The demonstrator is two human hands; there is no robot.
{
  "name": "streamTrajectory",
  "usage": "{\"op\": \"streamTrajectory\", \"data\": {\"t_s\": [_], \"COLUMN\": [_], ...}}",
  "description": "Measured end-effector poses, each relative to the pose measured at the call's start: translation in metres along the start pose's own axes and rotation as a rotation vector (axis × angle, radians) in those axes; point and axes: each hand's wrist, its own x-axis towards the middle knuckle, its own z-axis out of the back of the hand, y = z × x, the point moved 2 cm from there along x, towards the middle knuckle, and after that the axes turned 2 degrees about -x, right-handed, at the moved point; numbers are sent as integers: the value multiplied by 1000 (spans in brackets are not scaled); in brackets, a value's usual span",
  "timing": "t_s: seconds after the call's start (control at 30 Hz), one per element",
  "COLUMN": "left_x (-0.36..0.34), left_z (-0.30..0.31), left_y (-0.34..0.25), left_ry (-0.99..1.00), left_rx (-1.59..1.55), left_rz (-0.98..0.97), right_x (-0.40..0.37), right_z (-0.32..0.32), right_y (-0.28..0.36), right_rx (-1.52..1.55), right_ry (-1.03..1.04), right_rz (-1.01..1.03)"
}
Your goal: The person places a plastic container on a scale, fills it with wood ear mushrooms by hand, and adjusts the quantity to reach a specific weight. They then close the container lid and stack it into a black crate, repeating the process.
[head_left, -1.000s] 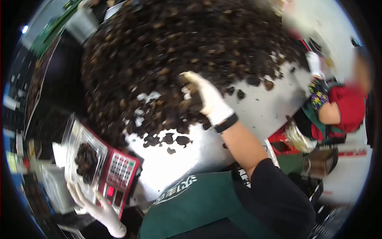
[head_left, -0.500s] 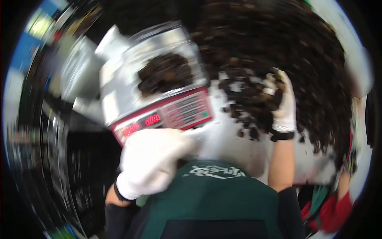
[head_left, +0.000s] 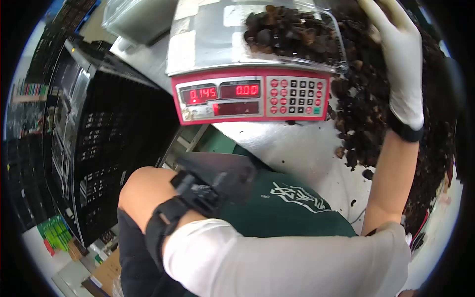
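Observation:
My right hand (head_left: 398, 54), in a white glove, is over the pile of dark brown, mushroom-like pieces (head_left: 366, 114), fingers spread apart and partly cut off by the top edge. Large and close to the camera, my white-gloved left hand (head_left: 282, 260) reaches across my body to the right arm near the elbow. Its fingers fold over the dark right sleeve (head_left: 377, 230) there. A red and silver digital scale (head_left: 297, 119) reads 0.145 and 0.00. On its plate sits a clear plastic tray (head_left: 341, 44) holding a heap of the same brown pieces.
Stacked clear trays (head_left: 141, 20) stand behind the scale on the left. Black crates (head_left: 109, 123) rise beside the metal table (head_left: 257, 136). A cardboard box (head_left: 106, 272) lies at the lower left. Loose brown pieces dot the table's front.
The camera view has shifted, putting the scale higher and nearer. My left hand has left the scale's front and crossed to my right arm. My right hand remains at the pile.

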Motion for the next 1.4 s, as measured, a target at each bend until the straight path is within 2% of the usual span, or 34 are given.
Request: {"op": "streamTrajectory", "data": {"t_s": [0.07,0.17,0.2,0.23,0.3,0.33,0.37,0.4,0.43,0.5,0.57,0.63,0.73,0.77,0.83,0.97,1.1,1.13,1.2,1.23,1.27,1.33,1.4], "left_x": [0,1,3,3,9,8,8,7,2,-22,-31,-30,-6,8,32,69,93,97,106,110,112,111,110], "left_z": [-6,-13,-13,-12,-4,4,21,44,68,101,125,148,179,183,188,186,186,189,198,201,201,187,177], "left_y": [-6,-21,-25,-26,-23,-13,11,40,65,83,105,123,140,149,180,232,276,288,308,318,321,315,319], "left_ry": [-45,-130,-156,-181,-223,-236,-180,-121,-58,-31,-237,-354,-111,-35,-15,96,252,322,542,587,613,367,238], "left_rx": [11,24,32,53,105,141,197,258,320,497,559,470,612,696,633,612,632,669,816,845,860,645,521], "left_rz": [57,157,190,230,299,337,275,213,152,278,398,505,529,506,620,720,806,792,603,558,504,895,1010], "right_x": [0,25,28,27,30,30,32,38,43,45,18,-4,-42,-54,-79,-124,-150,-154,-158,-161,-161,-158,-157], "right_z": [-32,-66,-75,-88,-89,-80,-69,-66,-56,-38,-14,3,19,18,20,21,24,26,31,30,29,27,23], "right_y": [57,36,29,19,10,11,13,4,-2,-16,-28,-57,-94,-103,-120,-133,-129,-133,-130,-127,-121,-112,-110], "right_rx": [298,432,353,418,577,686,797,1159,1405,1283,1231,1294,1323,1415,1484,1517,1367,1372,1347,1225,1193,1079,1043], "right_ry": [-27,160,230,265,246,213,181,302,417,205,96,140,207,155,168,85,-84,-43,20,-74,-38,26,79], "right_rz": [32,37,107,-61,-51,13,80,-227,-205,-23,33,-140,-302,-443,-521,-688,-871,-848,-805,-878,-851,-817,-785]}}
